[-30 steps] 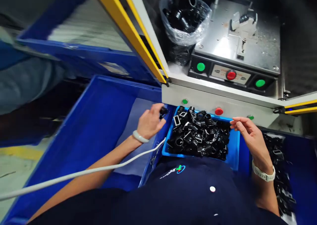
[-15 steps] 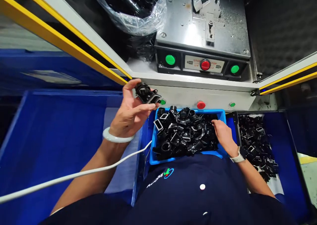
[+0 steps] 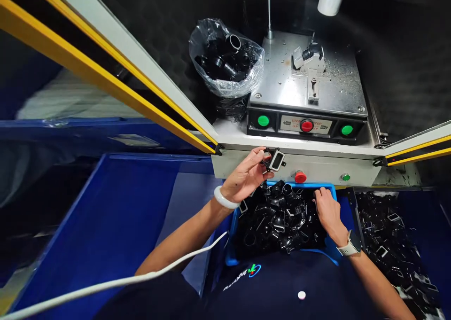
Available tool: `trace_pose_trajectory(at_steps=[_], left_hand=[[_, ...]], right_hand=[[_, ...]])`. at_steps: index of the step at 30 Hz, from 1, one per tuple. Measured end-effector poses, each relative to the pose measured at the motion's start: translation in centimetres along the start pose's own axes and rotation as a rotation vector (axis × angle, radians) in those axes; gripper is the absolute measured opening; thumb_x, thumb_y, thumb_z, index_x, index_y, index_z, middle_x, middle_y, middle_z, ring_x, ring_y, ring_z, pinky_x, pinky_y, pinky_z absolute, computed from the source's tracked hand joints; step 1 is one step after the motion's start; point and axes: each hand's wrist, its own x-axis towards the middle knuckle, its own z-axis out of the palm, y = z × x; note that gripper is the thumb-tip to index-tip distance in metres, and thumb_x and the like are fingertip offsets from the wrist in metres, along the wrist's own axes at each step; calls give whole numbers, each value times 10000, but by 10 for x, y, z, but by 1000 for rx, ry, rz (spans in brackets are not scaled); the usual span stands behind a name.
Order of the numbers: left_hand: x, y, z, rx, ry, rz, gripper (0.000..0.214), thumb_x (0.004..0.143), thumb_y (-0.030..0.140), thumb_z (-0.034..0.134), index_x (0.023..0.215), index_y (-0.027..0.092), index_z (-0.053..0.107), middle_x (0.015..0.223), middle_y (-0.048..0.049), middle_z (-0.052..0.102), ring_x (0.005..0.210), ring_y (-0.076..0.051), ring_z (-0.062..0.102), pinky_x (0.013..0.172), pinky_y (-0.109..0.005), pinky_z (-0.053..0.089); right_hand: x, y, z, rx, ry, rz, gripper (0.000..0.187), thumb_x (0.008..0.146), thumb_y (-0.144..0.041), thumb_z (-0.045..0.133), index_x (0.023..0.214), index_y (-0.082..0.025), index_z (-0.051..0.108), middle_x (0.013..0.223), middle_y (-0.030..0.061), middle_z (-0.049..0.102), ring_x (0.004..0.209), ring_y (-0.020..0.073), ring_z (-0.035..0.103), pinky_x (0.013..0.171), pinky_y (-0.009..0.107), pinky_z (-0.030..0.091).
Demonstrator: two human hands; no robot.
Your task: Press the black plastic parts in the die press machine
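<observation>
The left hand (image 3: pixel 245 172) is raised at centre frame, just above the near edge of the bin, its fingers (image 3: pixel 262 156) closed narrowly around a black fitting (image 3: pixel 274 160). The fitting's pale-rimmed rectangular end faces up and to the right, close to the grey panel (image 3: pixel 327 172) and left of its red button (image 3: pixel 300 176). The right hand (image 3: pixel 327 211) sits at the right of the bin, its fingers (image 3: pixel 319 195) bunched narrowly and pressed into the pile (image 3: pixel 278 226) of black fittings; whether they hold a piece, I cannot tell. The pile fills the blue bin (image 3: pixel 317 185). A looser heap (image 3: pixel 387 235) lies at lower right, and a clear bag (image 3: pixel 225 59) of fittings sits at upper centre, beside the steel plate (image 3: pixel 303 80) with its green and red buttons. A big blue crate (image 3: pixel 141 156) spreads across the lower left. A firm pinch on the fitting's body, with the rectangular end left free, should give the best control, and working over the bin would catch any slip
</observation>
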Motion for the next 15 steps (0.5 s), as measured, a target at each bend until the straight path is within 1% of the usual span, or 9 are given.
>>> trace_pose_trajectory(at_steps=[2,3,4,6,9,10,12,15], left_hand=[[3,-1,5,-93,17,-9,248,956,295,758,1177,245,657,1057,-21,668,794,-92,624,636,-173,521],[4,-2,7,-123,21,-7,280,931,256,783,1189,227,678,1057,-23,666,766,-77,599,616,-157,502],[6,-2,10,-149,22,-8,301,908,223,802,1189,204,697,1066,-30,667,763,-74,593,621,-156,504],[9,-1,13,-191,23,-14,287,873,169,817,1146,164,726,1081,-46,674,813,-96,620,682,-183,544],[14,-1,16,-221,32,-37,231,857,111,803,1076,152,741,1080,-63,696,921,-150,666,779,-237,589],[17,-1,17,-218,30,-47,224,861,104,794,1073,152,742,1084,-67,703,936,-160,673,796,-250,596],[21,-3,18,-205,17,-63,229,871,105,783,1091,151,746,1105,-75,713,936,-167,681,817,-266,607],[27,-4,20,-208,10,-58,288,865,105,791,1147,153,754,1117,-72,719,910,-151,680,816,-257,614]], right_hand=[[-5,4,-4,54,38,30,254,1025,-123,444,1032,-207,684,1018,116,719,877,233,680,569,292,426],[-8,6,-7,110,60,47,242,1044,-168,452,1067,-221,687,1017,95,730,843,214,687,559,284,410],[-10,8,-11,188,82,67,230,1056,-217,465,1107,-240,688,1017,73,743,814,199,695,562,280,407],[-12,12,-19,397,112,101,211,1060,-313,504,1161,-277,686,999,31,767,773,182,710,600,275,438],[-11,17,-31,754,104,153,230,1027,-426,547,1130,-275,688,888,9,771,723,182,725,656,284,500],[-9,18,-34,859,93,175,248,1013,-448,555,1119,-266,685,876,13,774,729,188,738,675,289,523],[-6,21,-40,1006,71,219,270,984,-465,572,1110,-252,680,922,31,793,801,203,773,739,305,566],[-3,23,-46,1073,66,230,324,947,-476,620,1164,-244,686,1057,62,805,968,225,783,839,332,592]])
